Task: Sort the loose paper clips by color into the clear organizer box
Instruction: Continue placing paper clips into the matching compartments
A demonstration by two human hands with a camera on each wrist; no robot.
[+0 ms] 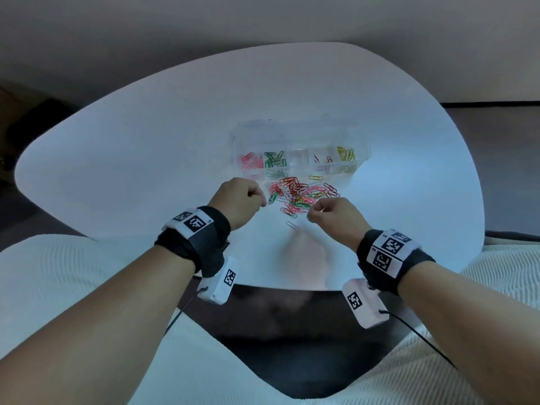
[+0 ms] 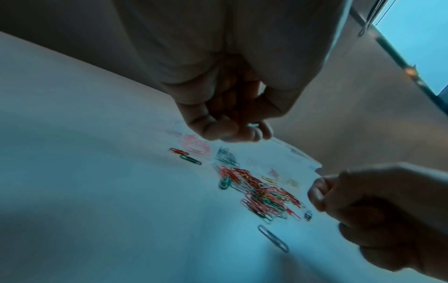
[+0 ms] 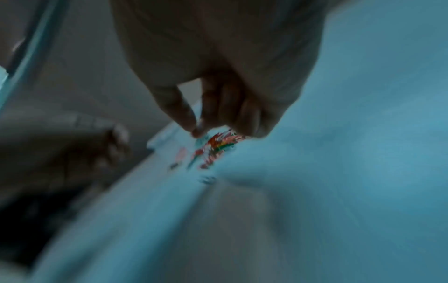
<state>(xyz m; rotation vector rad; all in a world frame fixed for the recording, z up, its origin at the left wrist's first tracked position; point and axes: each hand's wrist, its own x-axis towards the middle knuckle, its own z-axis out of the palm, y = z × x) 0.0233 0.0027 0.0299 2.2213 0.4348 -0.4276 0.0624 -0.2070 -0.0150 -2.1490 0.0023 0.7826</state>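
Note:
The clear organizer box [image 1: 359, 141] stands mid-table; its compartments hold pink [image 1: 251, 162], green [image 1: 274, 160], a few red and yellow clips [image 1: 346, 154]. A mixed pile of loose clips [image 1: 301, 195] lies just in front of it, also visible from the left wrist as loose clips [image 2: 261, 193]. My left hand [image 1: 260, 197] hovers at the pile's left edge, fingers curled, pinching a pale clip [image 2: 253, 125]. At the pile's near right edge my right hand [image 1: 314, 213] has its thumb pressed to the forefinger [image 3: 197, 130]; that view is blurred and nothing shows between them.
One pale clip [image 1: 291, 225] lies alone on the white table [image 1: 146, 171], nearer to me than the pile. A red clip [image 2: 179, 151] and a green clip [image 2: 190, 159] lie apart to the pile's left. The table's front edge is just behind my wrists.

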